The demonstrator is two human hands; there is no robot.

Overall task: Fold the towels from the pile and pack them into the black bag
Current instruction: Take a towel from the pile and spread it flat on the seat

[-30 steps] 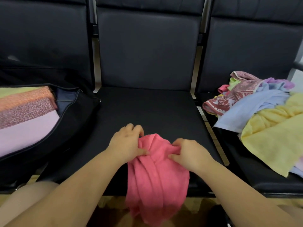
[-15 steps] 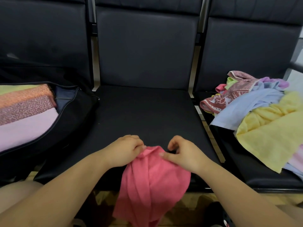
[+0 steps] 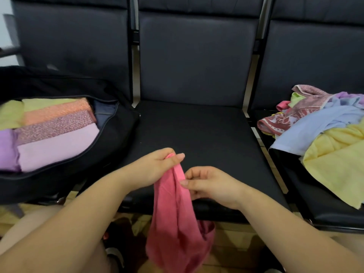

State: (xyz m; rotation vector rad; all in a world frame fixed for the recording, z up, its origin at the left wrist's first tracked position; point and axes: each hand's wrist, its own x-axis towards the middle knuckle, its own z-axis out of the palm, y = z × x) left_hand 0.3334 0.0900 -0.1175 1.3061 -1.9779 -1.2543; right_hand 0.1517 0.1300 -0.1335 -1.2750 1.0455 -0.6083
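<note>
A pink towel [image 3: 175, 223] hangs bunched over the front edge of the middle seat. My left hand [image 3: 157, 166] pinches its top end between thumb and fingers. My right hand [image 3: 206, 184] sits just to the right, its thumb and fingers curled against the towel's side edge. The black bag [image 3: 110, 138] lies open on the left seat with several folded towels [image 3: 57, 131] packed in rows inside. The pile of loose towels [image 3: 323, 131] in yellow, blue, red-patterned and pink lies on the right seat.
Three dark padded seats stand in a row with metal gaps between them; the middle seat [image 3: 197, 134] lies in front of my hands. My knees and a tiled floor show below the seat edge.
The towel has been pulled from a bunch on the seat into a long hanging strip. My left hand rose with the top end, and my right hand slid down its edge.
</note>
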